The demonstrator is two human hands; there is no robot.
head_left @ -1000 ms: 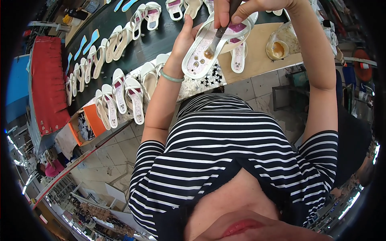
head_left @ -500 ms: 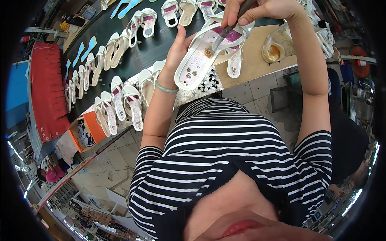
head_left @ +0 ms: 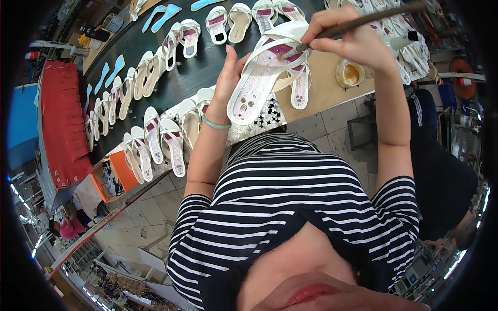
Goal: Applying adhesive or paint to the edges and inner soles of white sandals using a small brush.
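Note:
A white strappy sandal [head_left: 249, 96] is in my left hand [head_left: 230, 78], which grips its left side with the thumb pointing up and the other fingers partly hidden behind the shoe. The pale insole faces up, with small round marks near the toe and a purple patch under the crossed straps. My right hand [head_left: 353, 44] is closed around a brush [head_left: 376, 18] with a long dark handle. Its bristle end reaches in between the straps, at the purple patch. Partly behind the held sandal is another white sandal [head_left: 300, 93].
A tub of yellowish paste [head_left: 350, 73] stands on brown board [head_left: 324, 98] by my right forearm. Rows of white sandals [head_left: 153, 70] line the dark green work surface [head_left: 199, 62]. More sandals are heaped at the far right. A red cloth [head_left: 65, 122] hangs at the left; a person [head_left: 441, 176] is at the right.
The brush tip has moved from the middle of the insole up to the purple patch, and its handle now lies flatter, pointing right. The amber blob of paste no longer shows. The sandal has dropped slightly.

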